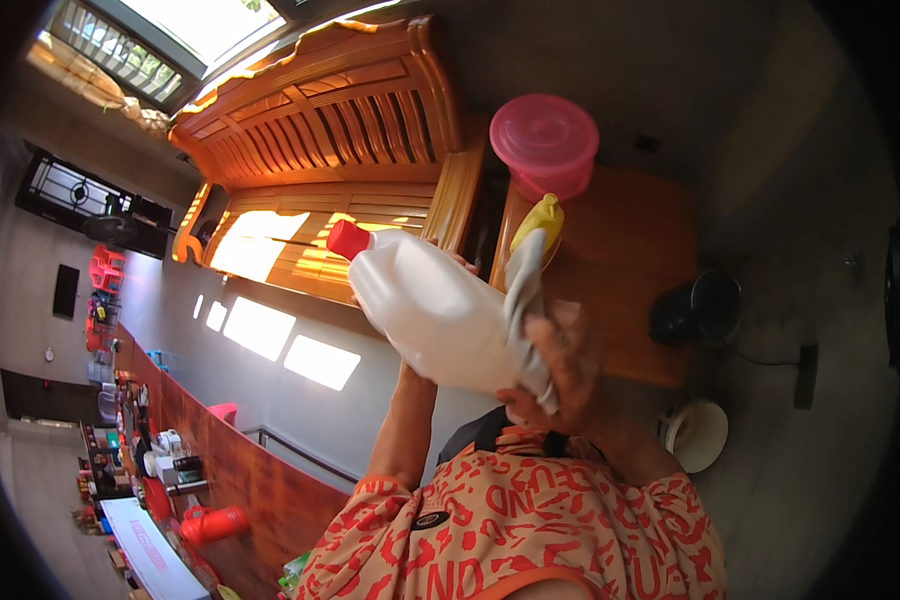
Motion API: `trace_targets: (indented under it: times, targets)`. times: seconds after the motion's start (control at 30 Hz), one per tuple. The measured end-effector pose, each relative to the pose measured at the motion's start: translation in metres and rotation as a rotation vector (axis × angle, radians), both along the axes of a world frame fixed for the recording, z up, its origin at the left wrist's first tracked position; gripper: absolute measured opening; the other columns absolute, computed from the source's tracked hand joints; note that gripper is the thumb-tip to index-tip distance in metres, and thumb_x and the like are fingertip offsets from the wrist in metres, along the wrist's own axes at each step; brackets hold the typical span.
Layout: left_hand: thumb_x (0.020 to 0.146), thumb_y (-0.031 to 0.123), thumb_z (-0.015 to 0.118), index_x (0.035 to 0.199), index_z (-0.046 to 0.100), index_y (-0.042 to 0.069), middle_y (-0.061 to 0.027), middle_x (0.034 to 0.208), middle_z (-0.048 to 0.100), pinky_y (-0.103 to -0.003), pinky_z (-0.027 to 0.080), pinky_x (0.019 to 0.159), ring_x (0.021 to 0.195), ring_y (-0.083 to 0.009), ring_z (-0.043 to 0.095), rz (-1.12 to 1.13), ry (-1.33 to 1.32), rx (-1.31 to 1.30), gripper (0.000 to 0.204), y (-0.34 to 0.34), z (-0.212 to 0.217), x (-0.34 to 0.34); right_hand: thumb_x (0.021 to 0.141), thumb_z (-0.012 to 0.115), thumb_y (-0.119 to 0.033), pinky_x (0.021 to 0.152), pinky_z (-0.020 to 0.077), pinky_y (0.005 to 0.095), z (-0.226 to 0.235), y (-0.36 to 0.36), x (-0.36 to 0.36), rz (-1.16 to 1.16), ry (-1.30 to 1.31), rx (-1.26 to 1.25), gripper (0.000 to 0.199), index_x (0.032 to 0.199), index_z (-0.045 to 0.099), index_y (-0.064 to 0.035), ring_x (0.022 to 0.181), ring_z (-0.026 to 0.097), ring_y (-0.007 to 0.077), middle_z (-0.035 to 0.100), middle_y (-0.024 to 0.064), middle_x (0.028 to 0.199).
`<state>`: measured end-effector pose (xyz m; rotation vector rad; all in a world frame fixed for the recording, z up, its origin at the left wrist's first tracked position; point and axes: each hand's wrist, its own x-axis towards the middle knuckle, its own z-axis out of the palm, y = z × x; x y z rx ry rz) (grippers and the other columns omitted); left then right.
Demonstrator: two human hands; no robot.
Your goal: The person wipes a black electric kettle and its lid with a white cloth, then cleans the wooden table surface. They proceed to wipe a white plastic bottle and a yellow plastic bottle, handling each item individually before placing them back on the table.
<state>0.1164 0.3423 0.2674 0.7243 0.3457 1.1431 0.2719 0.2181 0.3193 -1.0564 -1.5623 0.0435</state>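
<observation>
White plastic jug (440, 315), red cap (347, 239) pointing upper left, lies tilted; right hand (560, 355) clamps a grey cloth (523, 290) against it, left hand (460, 262) grips behind.

The jug (435, 312) sits at frame centre, tilted, cap (347, 239) toward the upper left. The right hand (560, 360) lies against its right end, with a cloth (523, 290) between hand and jug. The left hand (460, 262) is behind the jug, mostly hidden. The wooden bench (320, 150) occupies the upper left. The lidded tub (545, 142) stands on the side table (630, 250) at upper right. The dark pot (698, 308) is right of the table; the bowl (696, 434) is below the pot.
</observation>
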Motion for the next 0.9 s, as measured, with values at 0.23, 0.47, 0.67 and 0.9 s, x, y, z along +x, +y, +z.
trace_targets:
  times: [0.23, 0.47, 0.67, 0.9]
  targets:
    - [0.093, 0.046, 0.048, 0.123, 0.044, 0.004, -0.0128, 0.107, 0.053, -0.041, 0.044, 0.094, 0.105, -0.0243, 0.051, -0.126, -0.069, 0.033, 0.052, -0.021, 0.027, 0.005, 0.07, 0.07, -0.014, 0.088, 0.0429, 0.0456, 0.012, 0.004, -0.014, 0.304, 0.042, 0.042, 0.045, 0.113, 0.062, -0.005, 0.096, 0.051, 0.0331, 0.054, 0.0156, 0.11]
    - [0.093, 0.048, 0.046, 0.124, 0.044, 0.004, -0.0127, 0.108, 0.053, -0.04, 0.043, 0.094, 0.107, -0.0238, 0.051, -0.374, -0.036, -0.09, 0.054, -0.018, -0.029, -0.015, 0.069, 0.069, -0.008, 0.086, 0.042, 0.0443, 0.027, 0.038, -0.013, 0.286, 0.035, -0.08, 0.04, 0.108, 0.065, -0.0073, 0.098, 0.052, 0.0312, 0.056, 0.0128, 0.117]
    - [0.093, 0.05, 0.045, 0.124, 0.045, 0.004, -0.0131, 0.109, 0.054, -0.04, 0.043, 0.095, 0.107, -0.0243, 0.051, -0.433, -0.031, -0.199, 0.056, -0.025, -0.057, -0.012, 0.067, 0.065, -0.01, 0.088, 0.041, 0.0411, 0.036, 0.054, 0.008, 0.392, -0.121, -0.191, 0.029, 0.095, 0.067, -0.006, 0.099, 0.055, 0.0296, 0.062, 0.008, 0.106]
    - [0.093, 0.052, 0.043, 0.125, 0.045, 0.004, -0.0136, 0.11, 0.054, -0.04, 0.043, 0.095, 0.106, -0.0249, 0.052, -0.426, -0.016, -0.242, 0.058, -0.033, -0.064, -0.019, 0.06, 0.073, -0.018, 0.083, 0.0447, 0.041, 0.048, 0.022, -0.005, 0.558, -0.189, -0.313, 0.036, 0.095, 0.068, -0.009, 0.096, 0.054, 0.0303, 0.06, 0.0068, 0.105]
